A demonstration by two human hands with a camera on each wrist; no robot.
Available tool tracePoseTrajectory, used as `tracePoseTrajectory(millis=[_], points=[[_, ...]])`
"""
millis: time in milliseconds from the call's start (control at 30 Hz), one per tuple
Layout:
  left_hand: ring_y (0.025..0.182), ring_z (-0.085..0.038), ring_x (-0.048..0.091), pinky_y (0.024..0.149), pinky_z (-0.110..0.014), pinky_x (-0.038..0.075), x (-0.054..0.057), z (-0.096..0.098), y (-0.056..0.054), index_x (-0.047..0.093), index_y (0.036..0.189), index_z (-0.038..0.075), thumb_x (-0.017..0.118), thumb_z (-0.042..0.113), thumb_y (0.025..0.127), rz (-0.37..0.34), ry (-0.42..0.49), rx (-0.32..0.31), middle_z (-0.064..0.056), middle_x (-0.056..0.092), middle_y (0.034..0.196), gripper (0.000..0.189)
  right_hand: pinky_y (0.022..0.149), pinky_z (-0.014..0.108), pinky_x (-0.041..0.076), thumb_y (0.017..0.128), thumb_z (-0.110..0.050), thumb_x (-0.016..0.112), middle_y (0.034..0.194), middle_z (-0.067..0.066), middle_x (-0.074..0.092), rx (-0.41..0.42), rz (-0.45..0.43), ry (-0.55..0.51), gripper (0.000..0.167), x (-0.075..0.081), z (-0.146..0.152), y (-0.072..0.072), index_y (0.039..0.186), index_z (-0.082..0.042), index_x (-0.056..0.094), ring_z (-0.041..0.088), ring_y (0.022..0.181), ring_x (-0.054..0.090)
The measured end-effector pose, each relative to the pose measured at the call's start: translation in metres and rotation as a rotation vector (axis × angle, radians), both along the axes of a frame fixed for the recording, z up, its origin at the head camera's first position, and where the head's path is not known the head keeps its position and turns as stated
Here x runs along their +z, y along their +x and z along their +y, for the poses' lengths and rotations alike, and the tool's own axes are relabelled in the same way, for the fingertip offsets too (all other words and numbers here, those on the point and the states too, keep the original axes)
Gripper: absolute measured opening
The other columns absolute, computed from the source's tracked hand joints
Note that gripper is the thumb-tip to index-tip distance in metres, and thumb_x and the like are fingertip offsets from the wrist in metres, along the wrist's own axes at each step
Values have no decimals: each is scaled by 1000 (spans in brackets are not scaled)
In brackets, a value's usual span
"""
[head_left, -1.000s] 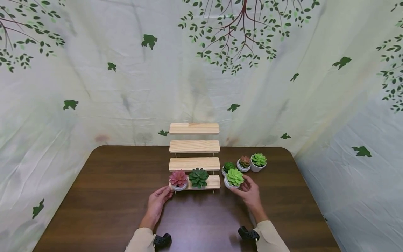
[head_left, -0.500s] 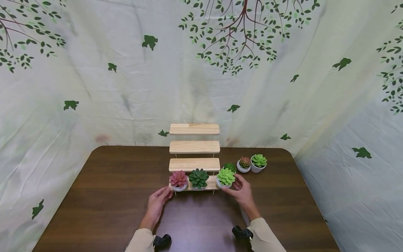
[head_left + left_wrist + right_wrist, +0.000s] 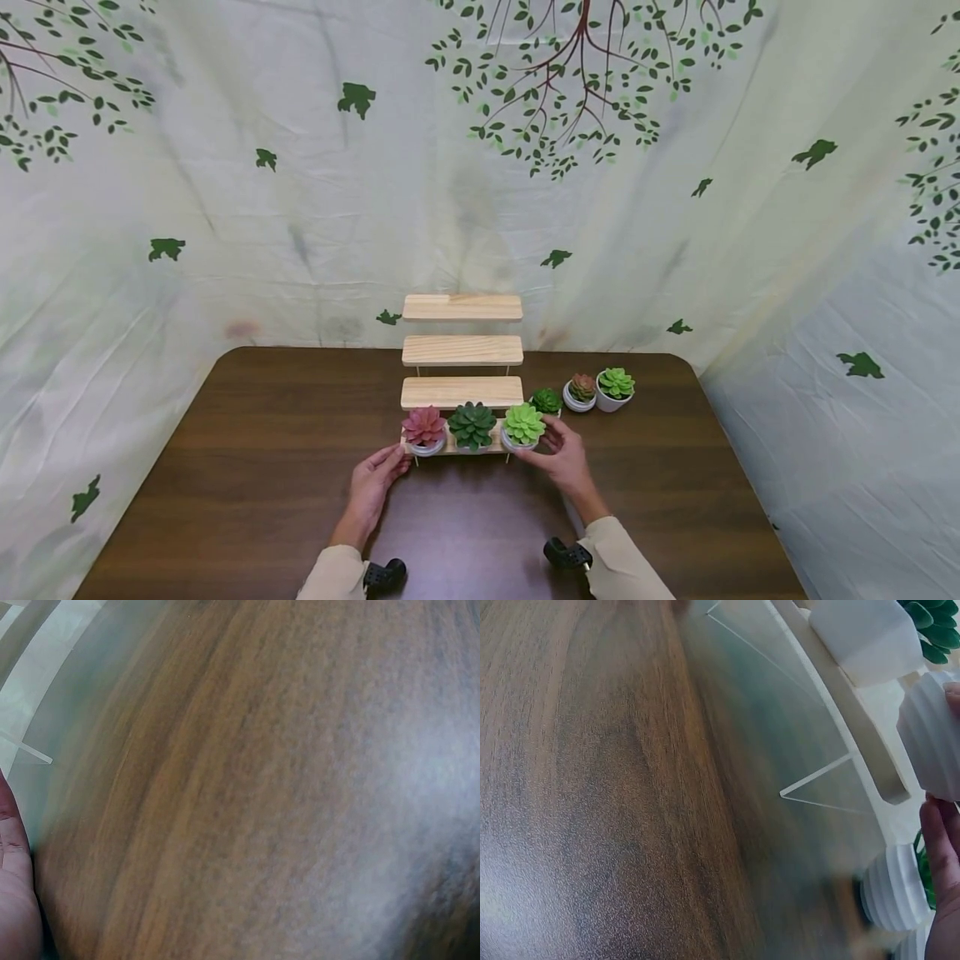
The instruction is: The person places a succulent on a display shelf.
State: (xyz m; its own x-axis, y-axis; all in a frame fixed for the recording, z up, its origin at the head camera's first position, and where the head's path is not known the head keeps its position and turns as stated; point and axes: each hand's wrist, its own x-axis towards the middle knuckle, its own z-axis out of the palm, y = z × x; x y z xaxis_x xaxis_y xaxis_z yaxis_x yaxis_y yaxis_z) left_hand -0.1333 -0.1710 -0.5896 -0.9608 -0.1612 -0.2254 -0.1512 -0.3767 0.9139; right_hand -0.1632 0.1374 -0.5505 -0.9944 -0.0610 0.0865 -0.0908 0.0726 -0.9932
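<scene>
Right of centre in the head view, the right hand (image 3: 562,458) pinches the white pot (image 3: 930,739) of the light green succulent (image 3: 524,423) between thumb and fingers. The plant sits just left of the fingertips, at the right end of the lowest of 4 boards on the wooden stand (image 3: 461,390); whether the pot touches that board I cannot tell. The left hand (image 3: 371,487), lower left of centre, has its fingertips together at the same board's left end, just beside the pink succulent (image 3: 424,425); whether they pinch the board I cannot tell. The dark green succulent (image 3: 472,425) stands between the pink and light green plants. Right of the stand, 3 more potted plants (image 3: 617,382) stand on the brown table (image 3: 262,433).
</scene>
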Motion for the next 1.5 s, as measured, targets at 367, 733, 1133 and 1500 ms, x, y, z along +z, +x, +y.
tracePoseTrajectory(millis=[367, 733, 1133, 1500], points=[[75, -8, 64, 74, -21, 54, 0, 0, 0, 65, 105, -5, 57, 4, 96, 19, -2, -16, 4, 69, 81, 14, 93, 48, 49, 70, 9, 80, 121, 29, 58, 22, -21, 45, 62, 7, -3, 4, 125, 12, 52, 38, 107, 60], [75, -8, 64, 73, -21, 54, -1, 0, -1, 65, 105, -3, 56, 4, 97, 11, -2, -13, 4, 69, 82, 14, 95, 54, 46, 72, 6, 80, 121, 31, 58, 59, -32, 67, 61, 25, -6, 9, 126, 12, 51, 43, 111, 57], [75, -7, 64, 74, -20, 54, -1, 0, -1, 67, 102, 0, 57, 5, 97, 11, -1, -17, 4, 69, 82, 12, 95, 51, 47, 73, 7, 79, 123, 30, 57, 70, -41, 69, 62, 25, -6, 9, 128, 10, 51, 42, 111, 57], [75, -8, 64, 73, -20, 54, -3, 0, 0, 67, 101, 0, 57, 4, 96, 40, 1, -14, 3, 70, 82, 12, 96, 60, 42, 73, 7, 79, 125, 29, 56, 70, 53, -21, 63, 13, 9, 14, 128, 12, 50, 47, 110, 55]])
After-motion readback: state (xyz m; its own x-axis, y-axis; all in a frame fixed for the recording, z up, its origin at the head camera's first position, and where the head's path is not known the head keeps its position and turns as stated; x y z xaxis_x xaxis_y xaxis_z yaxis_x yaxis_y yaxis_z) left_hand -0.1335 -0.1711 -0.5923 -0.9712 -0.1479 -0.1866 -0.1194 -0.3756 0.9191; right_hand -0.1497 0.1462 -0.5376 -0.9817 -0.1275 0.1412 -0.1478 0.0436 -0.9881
